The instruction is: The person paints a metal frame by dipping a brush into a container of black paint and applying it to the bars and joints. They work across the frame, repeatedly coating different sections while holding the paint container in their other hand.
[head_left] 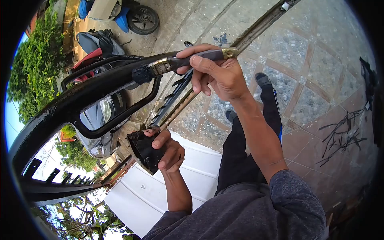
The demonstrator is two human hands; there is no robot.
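My right hand [219, 74] is closed round the handle of a paintbrush [161, 67], thumb and fingers along its grey grip. The brush has a brass-coloured ferrule and black-soaked bristles, which lie against a thick curved black metal tube [92, 86]. A smaller looped black bar [138, 116] joins that tube's side. Lower down, my left hand [172, 151] grips a small container smeared with black [149, 150], tilted with its mouth toward the tube. What is inside looks dark and cannot be made out clearly.
Parked motorcycles [100, 43] stand on the left beyond the tube. A long metal rail [260, 28] runs diagonally behind my hands. Black toothed metalwork [56, 184] is at lower left. Thin dark strips [342, 136] lie on the tiled floor at right, and a white panel [196, 160] is beside my legs.
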